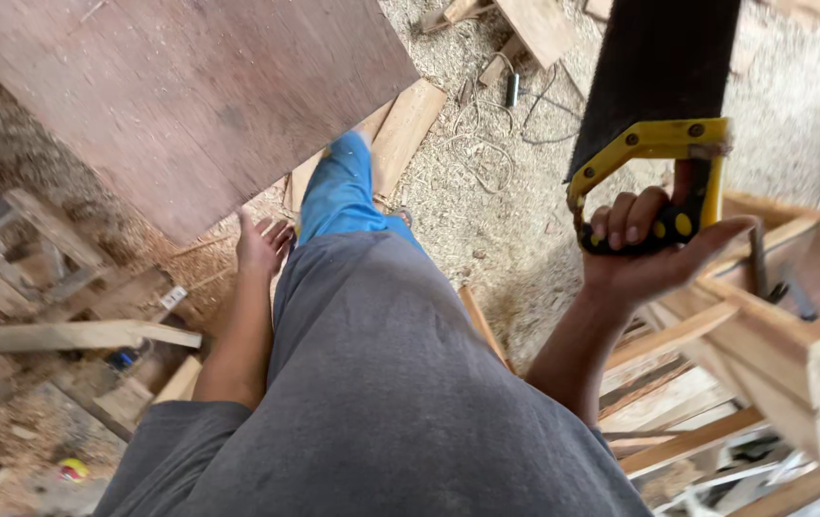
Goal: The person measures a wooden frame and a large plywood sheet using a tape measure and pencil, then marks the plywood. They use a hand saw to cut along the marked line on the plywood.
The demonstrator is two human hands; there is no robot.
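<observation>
Handsaw point(654, 86) gripped by right hand point(654, 251), near plywood point(180, 96) edge

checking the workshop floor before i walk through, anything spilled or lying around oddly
Yes. Sawdust covers the ground, with offcuts and loose cord scattered in it. The right hand holds a saw; the left hand grips a plywood sheet.

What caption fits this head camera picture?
Right hand grips a handsaw; left hand holds a plywood sheet.
</observation>
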